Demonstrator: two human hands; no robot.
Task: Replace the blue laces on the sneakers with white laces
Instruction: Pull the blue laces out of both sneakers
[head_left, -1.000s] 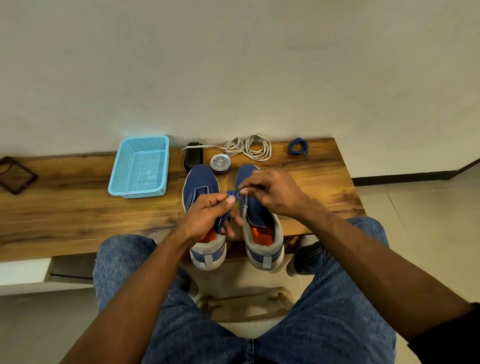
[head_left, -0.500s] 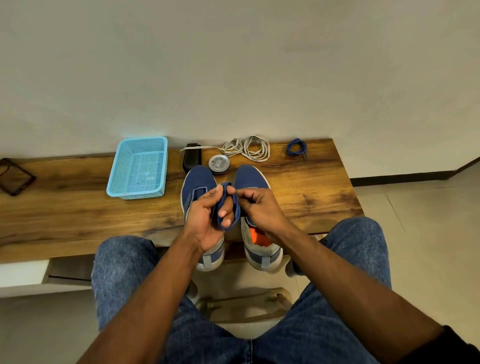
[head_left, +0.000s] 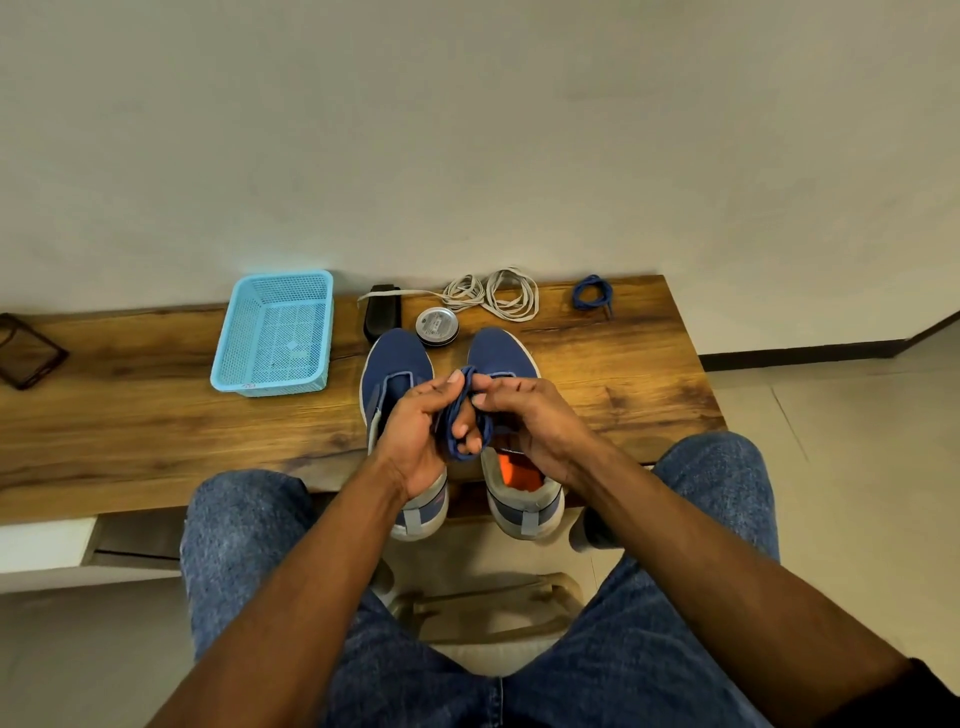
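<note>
Two blue sneakers stand side by side on the wooden bench, toes toward the wall: the left sneaker and the right sneaker with its orange insole showing. Above them my left hand has a blue lace looped around its fingers. My right hand pinches the same lace at the top of the loops. White laces lie coiled at the back of the bench. A second blue lace lies bundled to their right.
A light blue mesh basket sits on the bench left of the sneakers. A black object and a round metal tin lie behind the toes. A dark phone-like item is at the far left. My knees frame a stool below.
My hands came down and closer together, and the blue lace went from a short pinched stretch to loops wound around my left fingers. The sneakers stayed put.
</note>
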